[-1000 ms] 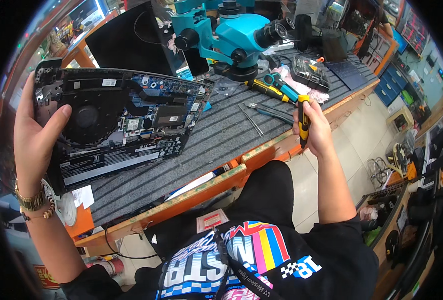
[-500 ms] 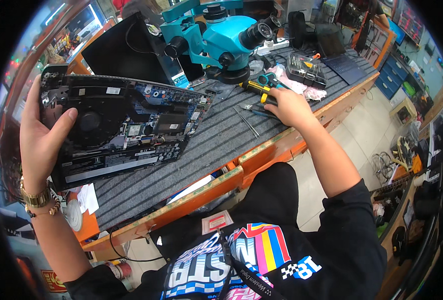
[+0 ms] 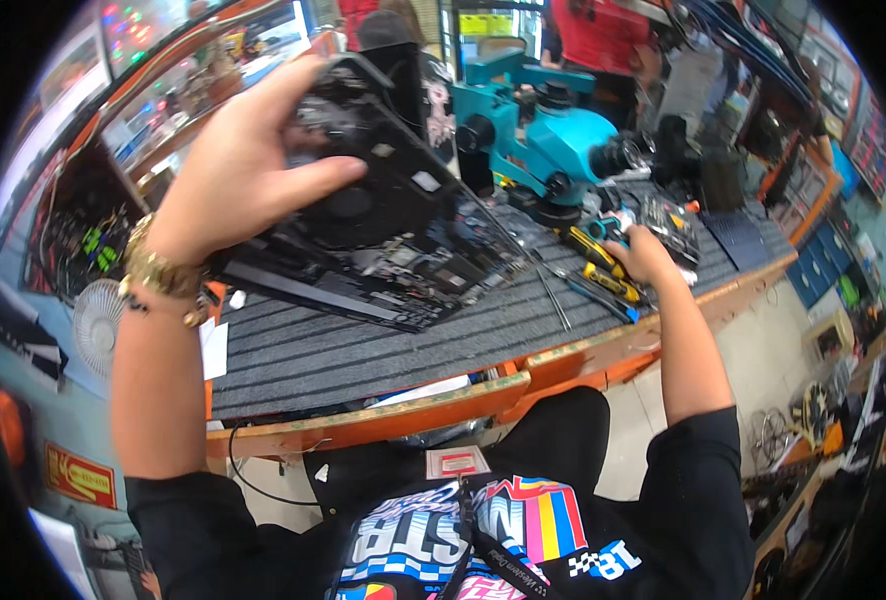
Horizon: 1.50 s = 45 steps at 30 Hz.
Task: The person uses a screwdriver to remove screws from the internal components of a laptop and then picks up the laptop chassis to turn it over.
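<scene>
My left hand (image 3: pixel 253 170) grips the corner of an opened laptop base (image 3: pixel 363 250), its thumb across the fan area. The base is tilted up off the bench, its circuit board and long black battery exposed; motion blurs it. My right hand (image 3: pixel 648 256) is over a group of hand tools, fingers curled in; what they hold is hidden. Beside it lie a yellow-and-black handled tool (image 3: pixel 591 251), a second yellow-and-black tool (image 3: pixel 611 282) and a blue-handled tool (image 3: pixel 608 301). Metal tweezers (image 3: pixel 555 300) lie on the striped mat, left of these tools.
A teal microscope (image 3: pixel 563 140) stands behind the tools. To the right are a case of small parts (image 3: pixel 671 228) and a dark laptop part (image 3: pixel 738 240). The grey striped mat (image 3: pixel 293 360) covers the bench, with a wooden drawer (image 3: pixel 413 412) at its front edge. A white fan (image 3: pixel 98 325) is at left.
My left hand has raised the laptop base and moved it right, tilting it more. My right hand has shifted from the near tool handles toward the far side of the tool group. The view has turned.
</scene>
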Tool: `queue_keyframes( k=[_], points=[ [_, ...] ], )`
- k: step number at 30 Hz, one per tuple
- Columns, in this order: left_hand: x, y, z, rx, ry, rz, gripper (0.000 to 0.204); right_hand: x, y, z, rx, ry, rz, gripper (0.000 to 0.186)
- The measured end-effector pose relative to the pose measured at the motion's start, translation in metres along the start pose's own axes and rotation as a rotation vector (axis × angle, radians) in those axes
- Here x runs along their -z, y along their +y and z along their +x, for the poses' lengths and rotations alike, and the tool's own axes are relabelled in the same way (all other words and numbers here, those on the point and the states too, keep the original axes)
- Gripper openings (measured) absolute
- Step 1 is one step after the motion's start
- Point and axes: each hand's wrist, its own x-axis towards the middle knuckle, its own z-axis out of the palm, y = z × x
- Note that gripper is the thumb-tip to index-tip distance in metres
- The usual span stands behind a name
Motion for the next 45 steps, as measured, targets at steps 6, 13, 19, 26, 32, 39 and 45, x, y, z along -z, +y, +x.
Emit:
queue_keyframes(
  k=[6,13,19,26,32,39,45],
  points=[
    [-0.005,0.007,0.015,-0.068,-0.058,0.084,0.077,0.054,0.007,-0.064,-0.033,0.107,0.291,0.049],
    [-0.026,0.032,0.038,-0.256,-0.133,0.185,0.055,0.109,-0.064,-0.181,0.356,0.147,1.561,0.057],
    [-0.05,0.043,0.057,-0.397,-0.17,0.077,0.055,0.114,-0.201,-0.165,0.537,0.364,1.364,0.033],
    [-0.069,0.052,0.053,-0.51,-0.111,0.219,0.054,0.083,-0.232,-0.15,0.512,0.583,1.514,0.048],
    [-0.054,0.035,0.019,-0.497,0.429,0.315,0.071,0.071,-0.227,-0.145,0.478,0.673,1.496,0.05],
    [-0.125,-0.069,-0.089,0.329,0.496,-0.572,0.06,0.071,-0.237,-0.147,0.417,0.693,1.478,0.049],
    [-0.199,-0.06,-0.081,0.367,0.448,-0.945,0.043,0.069,-0.23,-0.139,0.417,0.783,1.406,0.052]
  ],
)
